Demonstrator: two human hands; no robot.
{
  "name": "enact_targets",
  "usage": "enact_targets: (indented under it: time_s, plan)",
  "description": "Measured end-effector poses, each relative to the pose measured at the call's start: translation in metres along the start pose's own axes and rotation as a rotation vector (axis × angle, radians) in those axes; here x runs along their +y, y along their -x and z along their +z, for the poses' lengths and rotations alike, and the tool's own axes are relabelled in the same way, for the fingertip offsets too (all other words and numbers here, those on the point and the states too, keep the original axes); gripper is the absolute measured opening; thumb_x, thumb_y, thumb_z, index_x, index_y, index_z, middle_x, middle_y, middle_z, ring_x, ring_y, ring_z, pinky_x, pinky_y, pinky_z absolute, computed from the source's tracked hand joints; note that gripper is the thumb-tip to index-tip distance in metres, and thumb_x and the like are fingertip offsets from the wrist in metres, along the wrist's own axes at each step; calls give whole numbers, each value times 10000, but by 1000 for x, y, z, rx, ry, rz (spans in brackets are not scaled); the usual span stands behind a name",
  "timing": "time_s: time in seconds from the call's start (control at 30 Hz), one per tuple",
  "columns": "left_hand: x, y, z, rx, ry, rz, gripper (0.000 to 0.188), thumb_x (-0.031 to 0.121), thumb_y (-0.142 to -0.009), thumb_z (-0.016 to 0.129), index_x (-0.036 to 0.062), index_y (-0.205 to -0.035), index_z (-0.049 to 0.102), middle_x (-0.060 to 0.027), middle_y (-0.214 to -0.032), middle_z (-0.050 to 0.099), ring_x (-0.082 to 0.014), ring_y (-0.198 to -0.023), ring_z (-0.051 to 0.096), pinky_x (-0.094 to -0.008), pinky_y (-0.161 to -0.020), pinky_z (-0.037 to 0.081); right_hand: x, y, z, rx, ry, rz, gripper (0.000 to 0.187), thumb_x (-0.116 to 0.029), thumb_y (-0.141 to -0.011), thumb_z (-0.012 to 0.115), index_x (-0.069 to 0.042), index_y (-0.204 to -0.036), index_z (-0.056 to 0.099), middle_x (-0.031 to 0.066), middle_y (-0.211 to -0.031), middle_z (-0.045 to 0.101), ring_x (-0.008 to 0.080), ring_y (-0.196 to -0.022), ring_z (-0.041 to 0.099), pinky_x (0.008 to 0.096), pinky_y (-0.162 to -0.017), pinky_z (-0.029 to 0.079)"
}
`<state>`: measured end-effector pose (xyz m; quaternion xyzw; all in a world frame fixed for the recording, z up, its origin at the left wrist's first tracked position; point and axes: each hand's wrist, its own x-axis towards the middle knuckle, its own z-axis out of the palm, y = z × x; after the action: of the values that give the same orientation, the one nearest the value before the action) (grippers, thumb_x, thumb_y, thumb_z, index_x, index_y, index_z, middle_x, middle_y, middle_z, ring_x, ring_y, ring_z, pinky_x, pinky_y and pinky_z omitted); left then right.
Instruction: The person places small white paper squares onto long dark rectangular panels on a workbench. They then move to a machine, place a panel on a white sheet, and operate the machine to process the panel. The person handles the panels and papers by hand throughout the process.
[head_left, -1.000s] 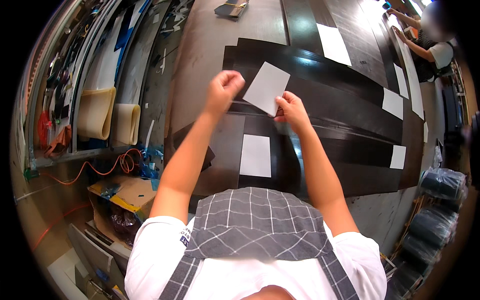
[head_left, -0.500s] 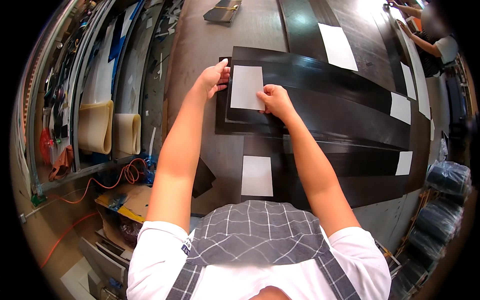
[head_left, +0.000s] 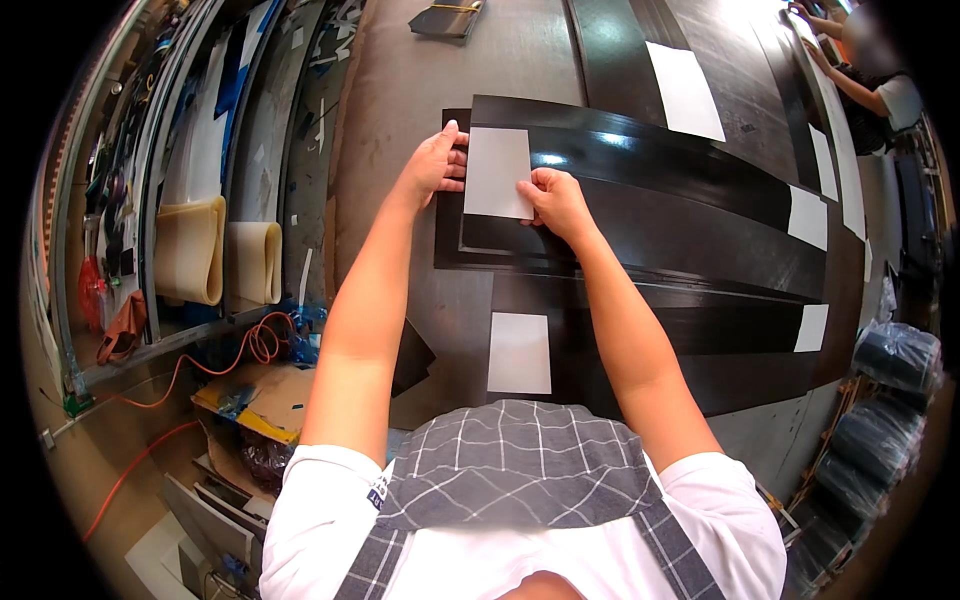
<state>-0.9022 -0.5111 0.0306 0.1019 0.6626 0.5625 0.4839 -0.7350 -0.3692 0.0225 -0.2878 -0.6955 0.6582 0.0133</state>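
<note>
A white rectangular sheet [head_left: 497,172] is held flat against the near-left end of a long glossy black strip [head_left: 640,190] that lies across a large brown worktable [head_left: 400,90]. The left hand [head_left: 432,165] is placed at the sheet's left edge, fingers extended and pressed against that edge, the thumb pointing up along the strip's corner. The right hand [head_left: 556,196] is set on the sheet's lower right corner, which is pinched between thumb and curled fingers. The sheet is seen upright in the view, its long sides running away from the person, and it covers the strip's left end almost to the corner. Further black strips [head_left: 720,330] are laid beneath and beside the first, overlapping it and running off to the right. A second white sheet [head_left: 519,352] lies nearer the person on a lower strip, well apart from both hands. More white sheets [head_left: 686,90] are seen on the strips farther out and along their right ends. Two cream-coloured rolls [head_left: 215,250] rest on a shelf to the left, with an orange cable [head_left: 215,362] looped below them. A checked grey apron [head_left: 520,460] over a white shirt is seen at the lower edge. At the upper right, another person's arm [head_left: 850,85] is stretched over the far end of the table.
</note>
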Motion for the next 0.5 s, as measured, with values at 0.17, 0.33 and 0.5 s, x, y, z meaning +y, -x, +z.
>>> enact_targets:
  time_s: [0.17,0.33,0.5]
  plan:
    - [5,5,6,8,11,17,408,391,-911,510,37,-1113,520,-92,-912,617,-171,-807,605,-323,-681,504,0,-1,1,11,18,19,184,-131,-859,585,47,-823,614,87,-649,625,140,-504,610,260,-443,483]
    - [-8,-1,12,147,-184,126,331,61,-781,654,49,-1089,533,-39,-851,630,-108,-730,582,-250,-608,466,-3,0,3,31,49,6,203,-135,-853,588,58,-796,613,98,-655,631,151,-505,612,277,-444,492]
    - [-4,-1,21,218,-143,174,358,-28,-720,669,-9,-1057,551,-50,-778,617,-104,-640,575,-222,-524,454,-13,12,5,148,129,-29,252,-181,-845,594,55,-758,615,117,-655,635,156,-523,619,278,-456,496]
